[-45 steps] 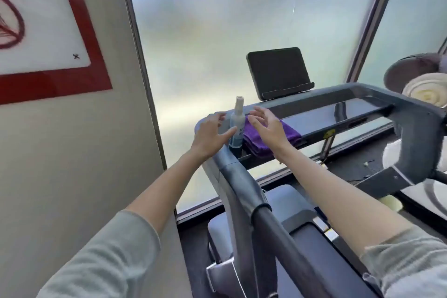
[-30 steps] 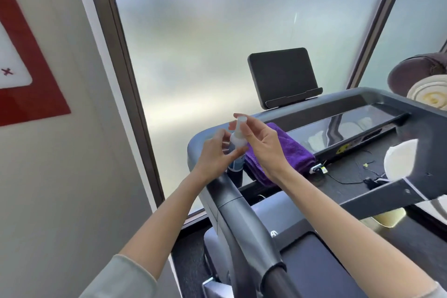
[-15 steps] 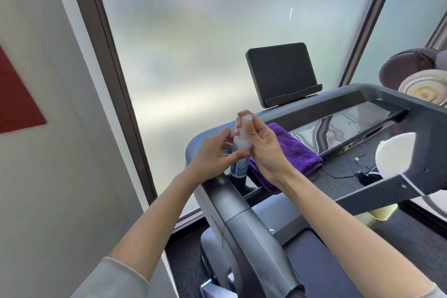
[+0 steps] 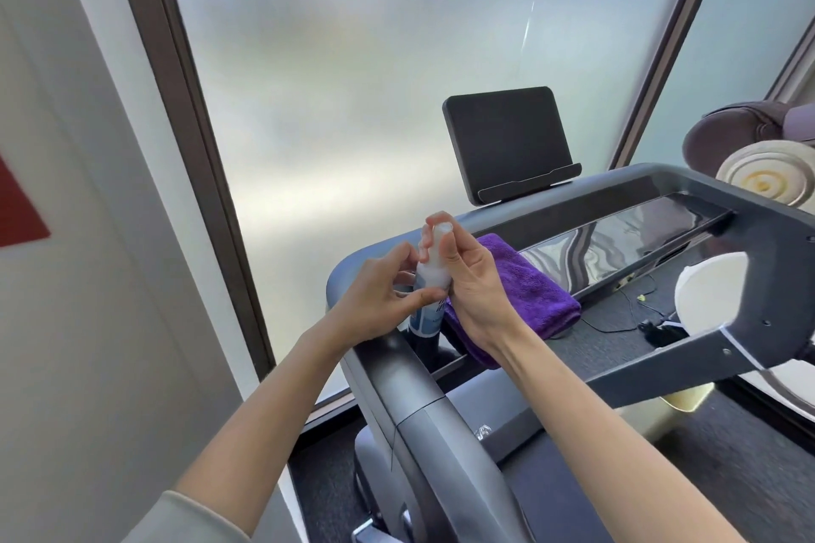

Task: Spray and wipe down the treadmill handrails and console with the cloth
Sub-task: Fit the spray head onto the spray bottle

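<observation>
Single head-worn view — looks forward and down, close over the treadmill console (image 4: 617, 229) and frosted window (image 4: 353, 79) beyond.

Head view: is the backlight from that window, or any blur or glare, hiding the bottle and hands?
Head view: the frosted window is bright but diffuse, so both hands and the spray bottle stay readable; its label is too soft to read. The console panel carries wavy reflections, the left wall edge is smeared, and the wide lens bends the window frames.
</observation>
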`<move>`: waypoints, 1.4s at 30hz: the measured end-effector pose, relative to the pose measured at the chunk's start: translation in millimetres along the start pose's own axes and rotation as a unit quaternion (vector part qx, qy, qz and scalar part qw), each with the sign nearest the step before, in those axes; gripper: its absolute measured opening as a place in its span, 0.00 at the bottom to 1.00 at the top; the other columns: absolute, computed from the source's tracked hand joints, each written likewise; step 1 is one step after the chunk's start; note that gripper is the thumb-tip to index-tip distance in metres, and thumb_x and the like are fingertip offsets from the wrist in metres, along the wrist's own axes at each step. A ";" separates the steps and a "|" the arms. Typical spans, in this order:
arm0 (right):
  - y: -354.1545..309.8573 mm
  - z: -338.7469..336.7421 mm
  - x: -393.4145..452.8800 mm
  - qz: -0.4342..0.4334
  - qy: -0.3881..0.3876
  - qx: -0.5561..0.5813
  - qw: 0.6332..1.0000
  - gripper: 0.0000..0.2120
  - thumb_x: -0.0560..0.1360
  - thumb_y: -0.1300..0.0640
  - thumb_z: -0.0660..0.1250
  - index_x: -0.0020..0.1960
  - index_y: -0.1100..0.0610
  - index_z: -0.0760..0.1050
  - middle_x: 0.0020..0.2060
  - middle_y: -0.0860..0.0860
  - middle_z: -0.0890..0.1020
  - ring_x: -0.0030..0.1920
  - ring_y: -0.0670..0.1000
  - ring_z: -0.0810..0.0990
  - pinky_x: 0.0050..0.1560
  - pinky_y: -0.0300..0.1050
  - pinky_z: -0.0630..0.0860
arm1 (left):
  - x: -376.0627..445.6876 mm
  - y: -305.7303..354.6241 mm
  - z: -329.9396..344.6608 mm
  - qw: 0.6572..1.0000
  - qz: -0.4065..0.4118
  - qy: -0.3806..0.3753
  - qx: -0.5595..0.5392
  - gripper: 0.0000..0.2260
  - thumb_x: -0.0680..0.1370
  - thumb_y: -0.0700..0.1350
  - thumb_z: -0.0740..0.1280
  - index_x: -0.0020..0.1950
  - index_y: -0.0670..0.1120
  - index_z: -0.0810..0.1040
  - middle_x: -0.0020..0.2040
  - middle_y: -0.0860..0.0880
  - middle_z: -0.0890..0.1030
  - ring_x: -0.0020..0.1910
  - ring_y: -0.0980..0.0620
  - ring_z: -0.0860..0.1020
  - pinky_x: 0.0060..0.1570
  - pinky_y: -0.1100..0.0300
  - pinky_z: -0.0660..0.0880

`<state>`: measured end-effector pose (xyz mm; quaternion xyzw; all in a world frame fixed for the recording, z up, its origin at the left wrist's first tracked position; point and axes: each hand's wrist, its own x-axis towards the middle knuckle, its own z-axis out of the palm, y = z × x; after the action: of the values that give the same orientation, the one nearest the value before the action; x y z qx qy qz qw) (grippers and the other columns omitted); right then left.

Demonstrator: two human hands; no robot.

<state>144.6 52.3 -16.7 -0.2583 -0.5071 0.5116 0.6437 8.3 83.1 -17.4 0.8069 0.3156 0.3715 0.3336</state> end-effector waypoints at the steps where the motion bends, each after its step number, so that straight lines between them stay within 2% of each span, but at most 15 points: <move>1: -1.7 1.0 1.2 -0.001 0.003 0.007 1.000 0.13 0.75 0.44 0.65 0.53 0.49 0.81 0.39 0.46 0.76 0.40 0.44 0.77 0.45 0.40 0.79 | 0.3 0.7 0.1 1.000 -0.001 -0.005 0.000 0.14 0.73 0.42 0.74 0.47 0.46 0.68 0.51 0.42 0.82 0.49 0.43 0.82 0.46 0.47 0.81; 6: -9.2 7.2 13.2 -0.019 0.000 -0.036 0.999 0.15 0.74 0.42 0.66 0.56 0.46 0.82 0.40 0.45 0.76 0.36 0.42 0.73 0.40 0.36 0.76 | 0.1 0.5 -0.7 1.000 -0.021 -0.004 -0.016 0.15 0.74 0.42 0.73 0.52 0.35 0.72 0.52 0.41 0.83 0.50 0.46 0.83 0.50 0.47 0.79; 9: -12.8 -2.9 13.6 0.000 -0.009 -0.042 0.999 0.17 0.74 0.42 0.65 0.58 0.48 0.81 0.44 0.45 0.79 0.45 0.44 0.78 0.51 0.40 0.78 | 1.7 1.7 -2.0 0.999 -0.037 -0.016 -0.027 0.12 0.73 0.41 0.73 0.50 0.41 0.72 0.52 0.41 0.82 0.51 0.44 0.83 0.51 0.46 0.80; 12: -26.0 -13.2 15.3 -0.018 -0.003 -0.031 0.999 0.17 0.75 0.42 0.64 0.58 0.49 0.82 0.48 0.43 0.83 0.51 0.45 0.80 0.59 0.41 0.76 | -2.6 1.8 2.0 0.997 -0.055 -0.002 -0.055 0.12 0.72 0.41 0.74 0.49 0.43 0.72 0.52 0.43 0.82 0.51 0.45 0.82 0.51 0.53 0.80; 15: -45.4 -19.2 19.3 -0.016 0.019 0.013 1.000 0.16 0.74 0.48 0.67 0.60 0.50 0.78 0.47 0.46 0.85 0.48 0.45 0.83 0.54 0.38 0.78 | -11.7 2.8 -0.9 0.994 -0.058 0.053 -0.077 0.13 0.71 0.42 0.75 0.50 0.43 0.74 0.48 0.51 0.82 0.48 0.52 0.82 0.48 0.63 0.79; 17: -56.3 -25.5 18.9 0.003 0.032 -0.101 0.994 0.15 0.70 0.53 0.73 0.55 0.53 0.76 0.47 0.48 0.86 0.45 0.46 0.83 0.51 0.38 0.78 | -16.0 7.2 -10.8 0.988 -0.052 0.090 -0.111 0.14 0.70 0.46 0.74 0.51 0.44 0.75 0.48 0.52 0.82 0.47 0.54 0.82 0.46 0.65 0.78; 20: -59.1 -30.0 18.5 0.062 -0.011 -0.372 0.926 0.11 0.72 0.65 0.76 0.50 0.55 0.80 0.44 0.49 0.85 0.44 0.48 0.80 0.50 0.40 0.77 | -20.9 15.7 -30.8 0.980 -0.047 0.132 -0.141 0.16 0.68 0.55 0.72 0.50 0.50 0.75 0.51 0.51 0.83 0.49 0.54 0.82 0.45 0.65 0.77; 23: -48.8 -19.4 21.4 0.066 -0.094 -0.542 0.832 0.07 0.74 0.62 0.74 0.52 0.59 0.83 0.38 0.48 0.80 0.38 0.45 0.76 0.46 0.39 0.76 | -25.1 22.3 -41.8 0.977 -0.047 0.143 -0.153 0.15 0.68 0.56 0.72 0.50 0.52 0.75 0.52 0.52 0.83 0.49 0.55 0.81 0.45 0.66 0.76; 26: -31.9 -6.1 22.3 0.057 -0.191 -0.636 0.745 0.05 0.75 0.63 0.72 0.49 0.62 0.83 0.39 0.50 0.78 0.38 0.47 0.76 0.45 0.40 0.75 | -28.8 26.7 -42.3 0.977 -0.052 0.140 -0.150 0.15 0.68 0.54 0.72 0.51 0.50 0.75 0.52 0.51 0.83 0.48 0.56 0.81 0.45 0.66 0.76; 30: -13.2 -1.0 15.2 0.064 -0.236 -0.663 0.707 0.03 0.73 0.69 0.68 0.46 0.67 0.80 0.41 0.57 0.78 0.40 0.53 0.75 0.41 0.40 0.69 | -31.9 26.3 -36.9 0.978 -0.060 0.143 -0.142 0.11 0.73 0.44 0.73 0.52 0.45 0.76 0.52 0.48 0.82 0.47 0.57 0.81 0.43 0.68 0.76; 33: -4.9 -2.9 10.8 0.056 -0.230 -0.663 0.710 0.05 0.72 0.70 0.67 0.48 0.68 0.78 0.44 0.62 0.80 0.44 0.58 0.77 0.44 0.44 0.70 | -34.8 25.4 -33.3 0.978 -0.066 0.141 -0.139 0.12 0.74 0.43 0.73 0.54 0.42 0.76 0.53 0.47 0.82 0.49 0.52 0.81 0.45 0.65 0.77; 37: -14.6 -8.5 5.7 0.035 -0.211 -0.658 0.722 0.14 0.73 0.69 0.68 0.58 0.64 0.78 0.45 0.53 0.78 0.46 0.53 0.75 0.46 0.37 0.68 | -39.8 26.9 -33.0 0.978 -0.061 0.141 -0.144 0.12 0.73 0.44 0.73 0.53 0.43 0.76 0.52 0.48 0.83 0.49 0.54 0.82 0.44 0.66 0.77; 39: -29.8 -4.7 4.1 -0.001 -0.120 -0.588 0.800 0.15 0.76 0.68 0.68 0.61 0.60 0.79 0.48 0.51 0.82 0.50 0.51 0.80 0.54 0.40 0.76 | -42.2 28.0 -32.6 0.977 -0.062 0.142 -0.144 0.12 0.72 0.45 0.74 0.52 0.44 0.76 0.51 0.49 0.83 0.48 0.55 0.82 0.44 0.65 0.77; 41: -47.6 6.8 1.0 -0.035 -0.022 -0.418 0.908 0.10 0.80 0.62 0.67 0.60 0.56 0.79 0.50 0.48 0.85 0.54 0.50 0.84 0.58 0.43 0.79 | -42.9 30.4 -30.3 0.977 -0.063 0.150 -0.138 0.12 0.71 0.46 0.75 0.50 0.45 0.76 0.49 0.50 0.83 0.46 0.56 0.81 0.44 0.63 0.78; 42: -55.7 14.3 -1.1 -0.045 -0.002 -0.334 0.942 0.08 0.80 0.59 0.67 0.59 0.55 0.79 0.51 0.48 0.86 0.55 0.50 0.84 0.58 0.44 0.80 | -42.7 32.3 -28.1 0.977 -0.063 0.153 -0.134 0.13 0.70 0.47 0.75 0.49 0.46 0.76 0.48 0.50 0.83 0.45 0.57 0.81 0.44 0.62 0.79</move>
<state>153.6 29.5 35.4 -0.4346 -0.6609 0.2839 0.5420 -28.4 40.7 5.0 0.6670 0.3607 0.5078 0.4087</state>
